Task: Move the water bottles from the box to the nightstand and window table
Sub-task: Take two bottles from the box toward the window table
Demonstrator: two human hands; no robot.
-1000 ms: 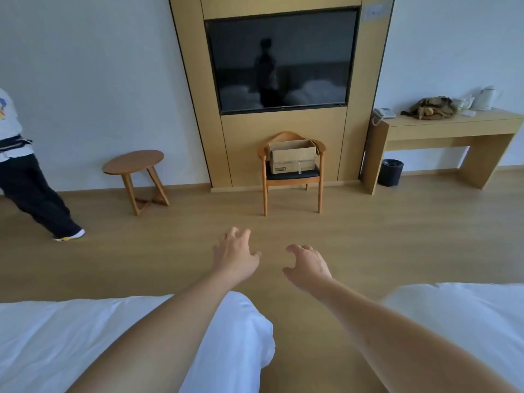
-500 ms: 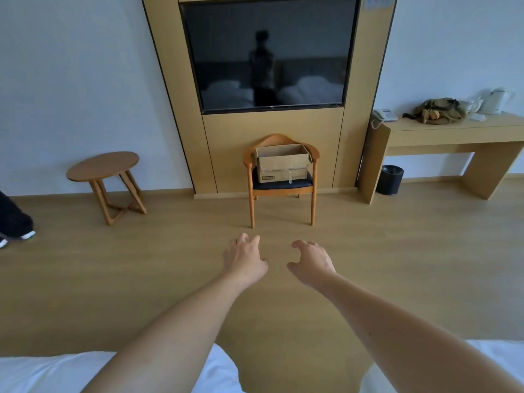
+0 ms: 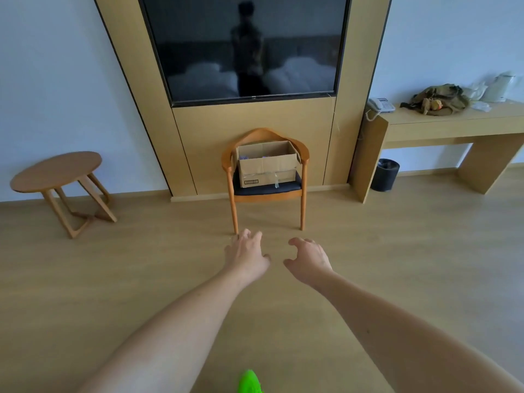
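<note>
The task looks barely begun: the cardboard box (image 3: 268, 163) sits on the far chair (image 3: 265, 177), with what may be bottle caps inside. The left hand (image 3: 246, 252) and right hand (image 3: 307, 258), fingers released, empty, reach toward it.

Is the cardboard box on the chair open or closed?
Open: the cardboard box on the chair has no flaps over its top, and its inside walls show.

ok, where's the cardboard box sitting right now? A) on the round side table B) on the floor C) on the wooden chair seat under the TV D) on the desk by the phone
C: the cardboard box rests on the dark seat of the wooden chair below the TV.
</note>
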